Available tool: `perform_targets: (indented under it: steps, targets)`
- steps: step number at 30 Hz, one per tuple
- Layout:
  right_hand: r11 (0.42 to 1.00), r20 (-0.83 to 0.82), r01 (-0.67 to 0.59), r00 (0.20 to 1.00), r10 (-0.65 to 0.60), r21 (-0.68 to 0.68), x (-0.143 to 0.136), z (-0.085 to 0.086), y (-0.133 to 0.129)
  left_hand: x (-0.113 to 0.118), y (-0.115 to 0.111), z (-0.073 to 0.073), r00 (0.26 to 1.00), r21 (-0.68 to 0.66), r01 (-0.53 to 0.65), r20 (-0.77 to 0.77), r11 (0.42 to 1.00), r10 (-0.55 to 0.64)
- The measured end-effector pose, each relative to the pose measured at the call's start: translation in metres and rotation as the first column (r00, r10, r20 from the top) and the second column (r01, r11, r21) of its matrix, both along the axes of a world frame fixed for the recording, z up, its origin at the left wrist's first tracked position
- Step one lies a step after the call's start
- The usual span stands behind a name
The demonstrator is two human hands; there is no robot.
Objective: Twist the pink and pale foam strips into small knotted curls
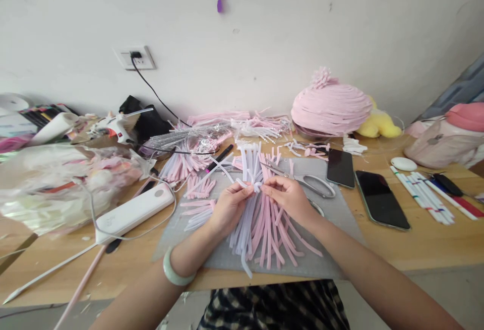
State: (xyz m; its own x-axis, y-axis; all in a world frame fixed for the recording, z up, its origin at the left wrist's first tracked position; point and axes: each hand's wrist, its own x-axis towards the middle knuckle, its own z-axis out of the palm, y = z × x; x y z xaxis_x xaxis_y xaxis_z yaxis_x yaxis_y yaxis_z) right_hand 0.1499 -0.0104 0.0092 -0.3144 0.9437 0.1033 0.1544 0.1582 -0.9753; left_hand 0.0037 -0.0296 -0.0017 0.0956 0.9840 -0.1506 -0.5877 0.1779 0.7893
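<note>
Above a grey cutting mat (328, 244), my left hand (232, 205) pinches one side of a small bent pale lavender pipe cleaner (257, 187). My right hand (290, 199) pinches the other side, fingertips close to the left ones. Beneath both hands lie a bundle of lavender pipe cleaners (242, 237) and a fan of pink pipe cleaners (269, 239). Metal scissors (319, 187) lie partly behind my right hand. Short pink pieces (199, 187) rest left of my left hand. How the held piece is looped is too small to tell.
Two phones (381, 200) and several white markers (425, 196) lie at right. A pink pipe-cleaner dome (330, 106) stands at the back. A white power bank (134, 212) with a cable, a plastic bag (56, 189) and a glue gun (117, 127) occupy the left.
</note>
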Motion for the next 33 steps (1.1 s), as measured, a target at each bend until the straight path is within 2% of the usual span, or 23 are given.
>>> perform_targets:
  steps: [3, 7, 12, 16, 19, 22, 26, 28, 33]
  targets:
    - [1.0, -0.022, -0.027, 0.999, 0.027, 0.002, -0.001, -0.001, 0.0, 0.0, 0.001, 0.0, 1.0, -0.008, 0.011, 0.011, 1.0, -0.011]
    - [0.999, -0.089, 0.0, 0.996, -0.004, -0.043, -0.003, -0.005, 0.0, 0.0, 0.0, 0.0, 1.0, -0.007, 0.01, 0.008, 1.0, -0.009]
    - [1.0, -0.151, 0.0, 0.988, -0.004, -0.029, -0.005, -0.004, -0.002, 0.001, 0.0, 0.0, 0.999, -0.005, 0.036, 0.015, 0.999, -0.036]
    - [0.993, -0.208, 0.074, 0.974, -0.092, -0.095, -0.01, -0.006, -0.008, 0.002, -0.001, -0.004, 0.999, -0.004, 0.026, 0.025, 1.0, -0.026]
    - [0.986, -0.21, 0.105, 0.969, -0.131, -0.129, -0.013, -0.007, -0.008, 0.001, -0.001, -0.006, 0.999, 0.027, 0.014, -0.037, 1.0, -0.013]
    - [0.98, -0.165, 0.076, 0.98, -0.107, -0.186, -0.01, -0.004, -0.004, 0.0, 0.0, -0.006, 0.967, 0.113, -0.032, -0.249, 0.993, 0.06]
    - [0.987, -0.024, 0.022, 0.999, -0.026, -0.159, -0.002, -0.001, 0.002, -0.004, 0.0, -0.005, 0.82, 0.255, -0.037, -0.545, 0.966, 0.175]
    - [0.993, 0.062, 0.001, 0.998, 0.007, -0.122, 0.0, -0.002, 0.003, -0.005, -0.001, -0.005, 0.787, 0.275, -0.023, -0.588, 0.961, 0.187]
    - [0.997, 0.267, -0.005, 0.964, -0.016, 0.079, 0.0, -0.006, 0.004, -0.003, -0.002, -0.004, 0.814, 0.225, -0.049, -0.556, 0.973, 0.169]
